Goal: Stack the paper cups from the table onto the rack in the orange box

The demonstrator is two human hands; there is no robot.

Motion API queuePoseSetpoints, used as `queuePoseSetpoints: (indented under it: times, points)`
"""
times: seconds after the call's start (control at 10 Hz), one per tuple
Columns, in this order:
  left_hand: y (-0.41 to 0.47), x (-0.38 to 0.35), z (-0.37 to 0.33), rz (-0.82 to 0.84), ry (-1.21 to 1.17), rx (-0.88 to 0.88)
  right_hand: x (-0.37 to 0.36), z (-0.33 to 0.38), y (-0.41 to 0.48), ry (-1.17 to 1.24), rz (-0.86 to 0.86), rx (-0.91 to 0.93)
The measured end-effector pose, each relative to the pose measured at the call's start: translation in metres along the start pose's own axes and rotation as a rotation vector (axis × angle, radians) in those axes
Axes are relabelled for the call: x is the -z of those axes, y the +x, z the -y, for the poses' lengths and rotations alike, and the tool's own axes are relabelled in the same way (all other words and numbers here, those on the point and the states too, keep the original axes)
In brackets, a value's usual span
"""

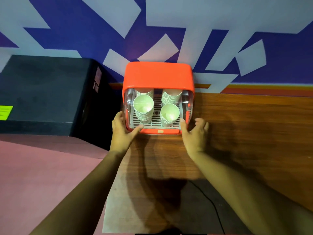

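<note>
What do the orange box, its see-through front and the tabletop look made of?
Orange box: likely moulded plastic, smooth with rounded corners. See-through front: probably clear plastic, showing glare. Tabletop: brown wood grain, perhaps laminate; cannot tell.

Tops of the rear cup stacks [171,97] hide under the orange box [158,74].
</note>
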State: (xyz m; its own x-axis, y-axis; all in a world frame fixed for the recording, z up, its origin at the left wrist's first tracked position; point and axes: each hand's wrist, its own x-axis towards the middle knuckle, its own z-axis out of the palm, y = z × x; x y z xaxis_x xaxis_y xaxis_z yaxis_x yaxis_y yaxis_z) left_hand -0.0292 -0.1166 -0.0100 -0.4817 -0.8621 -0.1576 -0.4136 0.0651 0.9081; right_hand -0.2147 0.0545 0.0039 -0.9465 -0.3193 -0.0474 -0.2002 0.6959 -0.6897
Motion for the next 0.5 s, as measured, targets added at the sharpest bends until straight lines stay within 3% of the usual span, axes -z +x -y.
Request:
queuePoseSetpoints:
  times: [0.1, 0.4, 0.5]
  points:
    - [0.001, 0.001, -0.01, 0.054, -0.083, 0.017, 0.003, 0.001, 0.013, 0.12, 0.242, -0.081]
    - [-0.001, -0.004, -0.029, 0.071, 0.006, 0.078, 0.005, 0.003, 0.027, 0.148, 0.399, -0.096]
    - [-0.012, 0.003, -0.048, 0.041, 0.144, 0.101, 0.023, 0.005, 0.033, 0.095, 0.429, -0.085]
